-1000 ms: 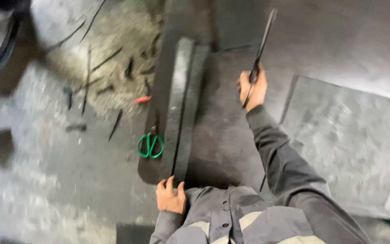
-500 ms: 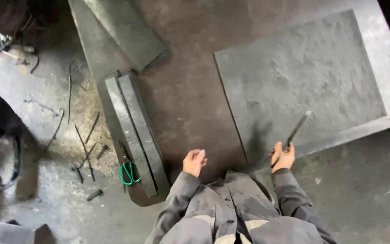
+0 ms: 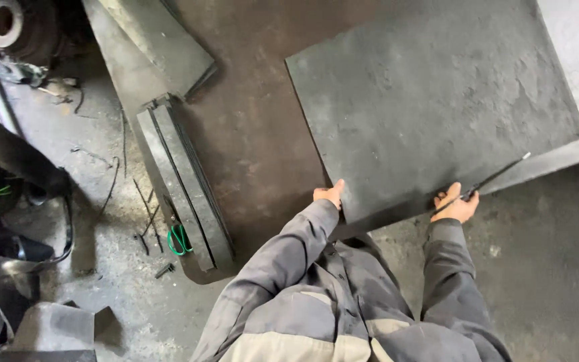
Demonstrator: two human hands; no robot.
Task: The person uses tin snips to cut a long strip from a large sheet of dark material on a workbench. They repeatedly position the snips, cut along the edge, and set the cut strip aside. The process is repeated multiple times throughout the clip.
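**Gripping the dark sheet at its near edge**

Looking down from the head camera, we see our left hand [image 3: 328, 195] on the near left corner of a large dark rubber sheet [image 3: 430, 100], fingers [image 3: 335, 188] curled around its edge. Our right hand [image 3: 456, 205] sits at the same near edge further right, fingers closed around a thin dark rod [image 3: 497, 175] that slants up to the right along the sheet's border. The sheet lies on the brown floor [image 3: 256, 134] straight ahead of us, touching both hands. To the left, well apart, two long dark strips [image 3: 182, 188] lie side by side, with green-handled scissors [image 3: 178, 239] just beside their near end. Another dark slab [image 3: 162, 40] lies beyond the strips. Black scrap [image 3: 8, 154] crowds the far left.
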